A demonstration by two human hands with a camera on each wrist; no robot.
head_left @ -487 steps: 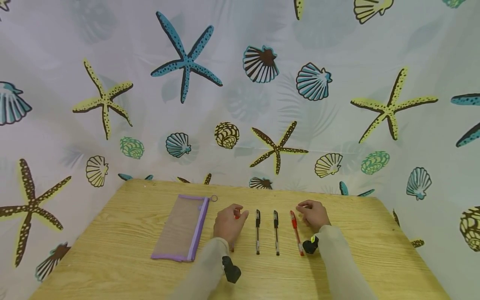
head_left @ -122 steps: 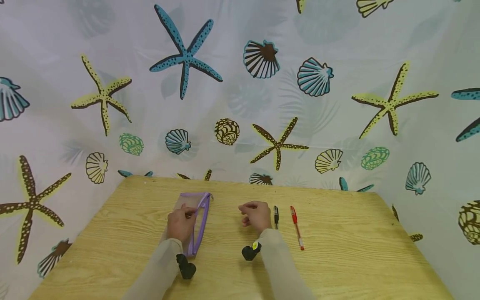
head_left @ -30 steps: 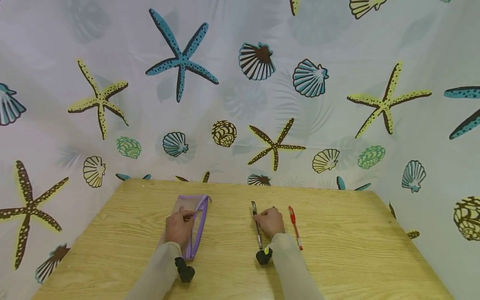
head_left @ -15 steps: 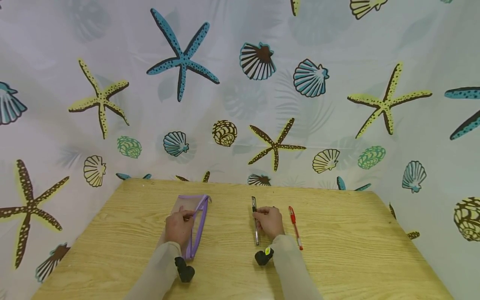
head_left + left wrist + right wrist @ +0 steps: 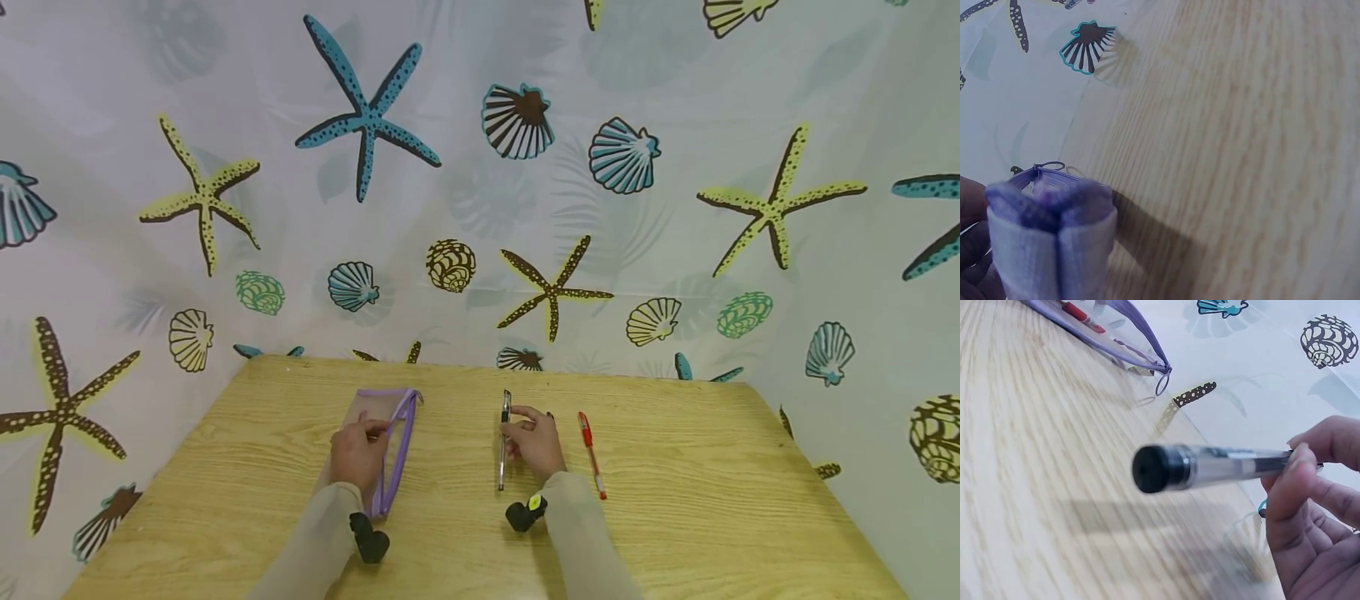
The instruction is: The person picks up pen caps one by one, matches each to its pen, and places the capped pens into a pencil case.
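My left hand pinches the edge of a see-through mesh zip pouch with purple trim, and its mouth gapes. In the left wrist view the pouch's pale zip edge fills the near side, hiding most of the fingers. A clear gel pen with a black cap is pinched between the thumb and fingers of my right hand, lifted over the table. In the right wrist view the pen's black end points toward the camera, and a red pen lies inside the pouch.
A red gel pen lies on the wooden table to the right of my right hand. Just behind that hand a dark tip shows, the rest hidden. A cloth with shells and starfish walls the table's back and sides.
The black-capped pen, near the right fingers a second ago, has risen and turned more upright. Earlier, the pouch lay flat and more pens lay in a row. My left hand has stayed put lately.
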